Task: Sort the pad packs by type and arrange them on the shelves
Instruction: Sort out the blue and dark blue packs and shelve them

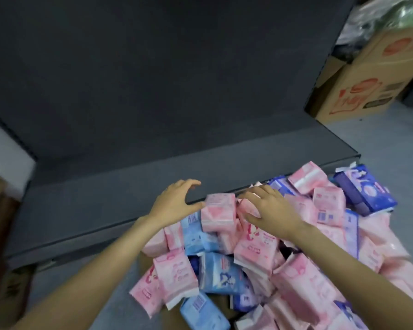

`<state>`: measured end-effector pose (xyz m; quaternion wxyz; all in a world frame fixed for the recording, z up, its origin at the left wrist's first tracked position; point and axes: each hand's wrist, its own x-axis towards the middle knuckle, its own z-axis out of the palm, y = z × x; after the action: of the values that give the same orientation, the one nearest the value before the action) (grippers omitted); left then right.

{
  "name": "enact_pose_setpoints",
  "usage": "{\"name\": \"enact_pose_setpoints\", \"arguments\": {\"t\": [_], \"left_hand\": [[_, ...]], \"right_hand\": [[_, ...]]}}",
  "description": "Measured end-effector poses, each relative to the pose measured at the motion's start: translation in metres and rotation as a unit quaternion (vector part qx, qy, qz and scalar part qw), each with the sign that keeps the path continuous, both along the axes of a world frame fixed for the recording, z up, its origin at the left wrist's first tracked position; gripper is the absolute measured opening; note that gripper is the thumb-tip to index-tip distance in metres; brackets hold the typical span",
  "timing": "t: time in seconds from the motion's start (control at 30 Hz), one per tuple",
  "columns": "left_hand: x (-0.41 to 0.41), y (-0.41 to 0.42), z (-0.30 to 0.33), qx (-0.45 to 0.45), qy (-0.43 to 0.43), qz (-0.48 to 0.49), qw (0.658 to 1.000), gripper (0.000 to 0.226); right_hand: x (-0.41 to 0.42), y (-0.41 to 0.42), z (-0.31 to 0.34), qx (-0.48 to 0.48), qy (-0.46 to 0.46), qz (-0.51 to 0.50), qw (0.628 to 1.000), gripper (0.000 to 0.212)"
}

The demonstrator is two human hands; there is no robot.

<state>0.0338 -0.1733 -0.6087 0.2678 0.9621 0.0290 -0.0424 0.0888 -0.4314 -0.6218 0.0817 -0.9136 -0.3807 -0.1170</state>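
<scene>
A heap of pad packs fills the lower right: several pink packs [303, 289], light blue packs [221, 273] and dark blue packs [365, 189]. One pink pack [218, 214] stands on top of the heap at the front edge of the dark grey shelf [100, 201]. My left hand [177, 201] hovers at that pack's left side with spread, curved fingers, its thumb tip touching the pack. My right hand [268, 209] grips a second pink pack [244, 208] just to the right, fingers above it and thumb below.
The shelf's dark back panel [165, 67] rises behind. A printed cardboard box [372, 72] stands on the grey floor at the right, with bagged goods above it. Another brown box [0, 234] is at the left. Cardboard [174, 315] shows under the heap.
</scene>
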Motion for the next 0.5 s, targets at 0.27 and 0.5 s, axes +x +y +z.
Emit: {"name": "enact_pose_setpoints", "arguments": {"t": [0.27, 0.5], "left_hand": [[-0.022, -0.004, -0.104, -0.001, 0.113, 0.042, 0.993, 0.113], [-0.032, -0.012, -0.135, 0.021, 0.068, 0.077, 0.994, 0.114]], "right_hand": [[-0.049, -0.002, -0.057, -0.136, 0.012, 0.075, 0.988, 0.046], [-0.07, 0.034, -0.071, -0.157, -0.043, 0.111, 0.98, 0.039]]}}
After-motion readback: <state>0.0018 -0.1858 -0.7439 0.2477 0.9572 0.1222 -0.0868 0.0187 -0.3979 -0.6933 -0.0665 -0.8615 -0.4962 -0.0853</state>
